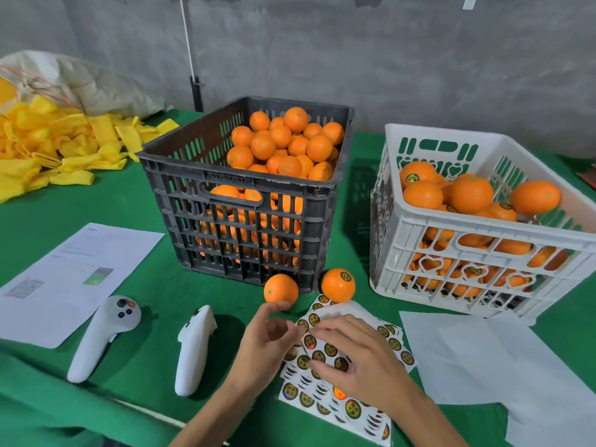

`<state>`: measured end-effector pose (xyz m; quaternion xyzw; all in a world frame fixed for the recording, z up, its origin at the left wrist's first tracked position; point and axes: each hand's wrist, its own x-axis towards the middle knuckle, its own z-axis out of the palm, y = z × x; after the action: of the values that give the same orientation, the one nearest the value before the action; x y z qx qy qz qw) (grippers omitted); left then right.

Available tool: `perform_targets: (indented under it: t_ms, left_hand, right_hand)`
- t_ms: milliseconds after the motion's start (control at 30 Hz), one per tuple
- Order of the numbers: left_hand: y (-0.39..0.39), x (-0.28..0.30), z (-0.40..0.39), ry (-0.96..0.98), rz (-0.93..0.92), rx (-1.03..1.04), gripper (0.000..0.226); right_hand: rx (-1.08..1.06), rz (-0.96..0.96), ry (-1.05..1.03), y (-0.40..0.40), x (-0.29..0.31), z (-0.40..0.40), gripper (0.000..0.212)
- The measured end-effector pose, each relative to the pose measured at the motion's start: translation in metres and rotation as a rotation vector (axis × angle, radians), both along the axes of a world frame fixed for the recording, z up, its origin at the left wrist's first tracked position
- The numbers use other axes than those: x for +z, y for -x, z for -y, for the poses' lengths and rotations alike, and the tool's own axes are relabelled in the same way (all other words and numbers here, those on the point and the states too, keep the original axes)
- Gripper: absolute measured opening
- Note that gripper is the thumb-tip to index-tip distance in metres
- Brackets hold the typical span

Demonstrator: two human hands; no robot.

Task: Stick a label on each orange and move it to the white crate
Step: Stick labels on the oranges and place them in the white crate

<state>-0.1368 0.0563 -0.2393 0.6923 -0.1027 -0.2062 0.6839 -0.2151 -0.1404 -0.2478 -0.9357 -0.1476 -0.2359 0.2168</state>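
Two loose oranges lie on the green table in front of the black crate: an unlabelled orange (280, 288) and a labelled orange (338, 284) to its right. Just below them is a stack of label sheets (325, 401) with round gold-and-black stickers. My left hand (267, 341) has curled fingers pinching the top sheet's left edge, and its thumb tip is just under the unlabelled orange. My right hand (353, 354) rests on the top sheet with its fingers spread over the stickers. The white crate (483, 230) at the right holds several labelled oranges.
The black crate (245, 201), full of oranges, stands at the centre. Two white controllers (103, 337) (193, 346) lie at the left, beside a printed paper (74, 272). Blank backing sheets (496, 359) lie at the right. Yellow foam nets (54, 150) are piled at the far left.
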Motion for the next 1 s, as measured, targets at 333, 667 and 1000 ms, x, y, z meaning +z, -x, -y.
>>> perform_targets:
  t_ms: [333, 667, 1000]
  left_hand:
    - [-0.003, 0.011, 0.004, 0.205, -0.490, -0.036, 0.031]
    - [0.011, 0.016, 0.014, 0.292, -0.376, 0.014, 0.019]
    - [0.024, 0.021, 0.022, 0.177, -0.079, 0.066, 0.013]
  right_hand:
    - [0.026, 0.008, -0.221, -0.001, -0.002, -0.002, 0.034]
    - [-0.141, 0.028, -0.497, 0.003, 0.010, -0.012, 0.017]
    - [-0.234, 0.015, -0.327, 0.002, 0.013, -0.014, 0.029]
